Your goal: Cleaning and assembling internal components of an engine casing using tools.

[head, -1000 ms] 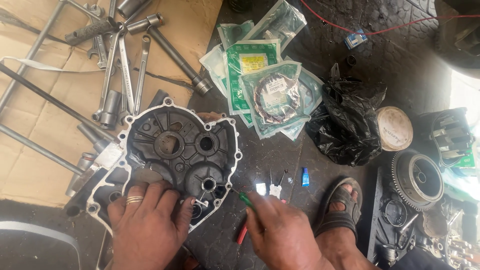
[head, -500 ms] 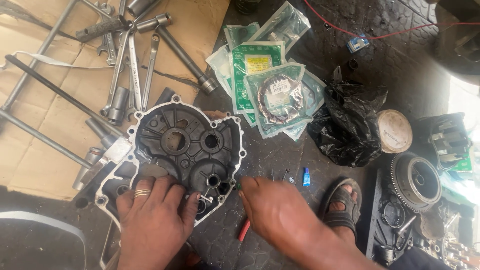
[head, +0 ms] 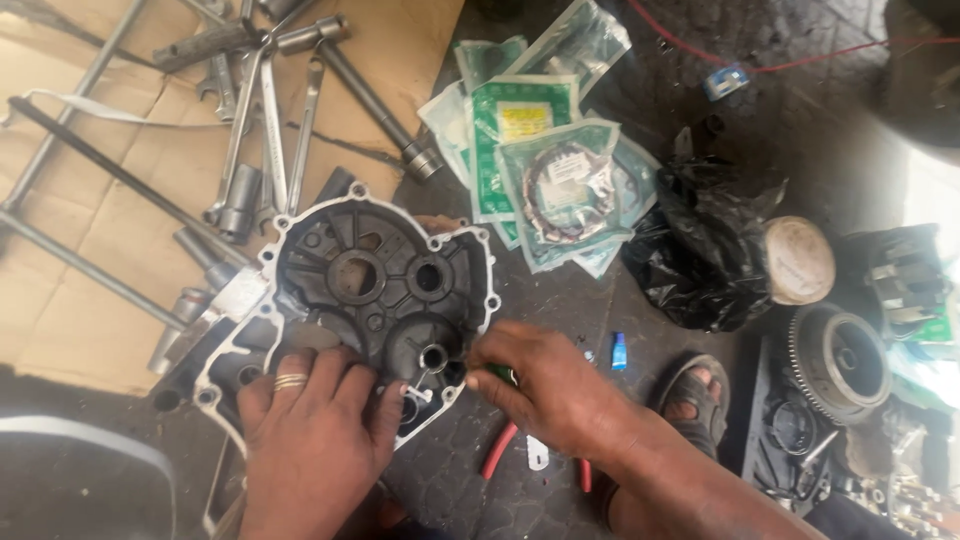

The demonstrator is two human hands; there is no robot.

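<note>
We judge the engine cover (head: 375, 290) heavy, rigid cast metal (greasy, probably), pressed flat under our left hand (head: 310, 440), while our right hand (head: 555, 385) pinches a green-handled tool (head: 503, 374).

A dark engine crankcase cover (head: 370, 290) with a pale bolt-holed rim lies open-side up, straddling the cardboard sheet's (head: 80, 300) right edge; a green-handled tool (head: 503, 375), perhaps a screwdriver, meets it.
</note>
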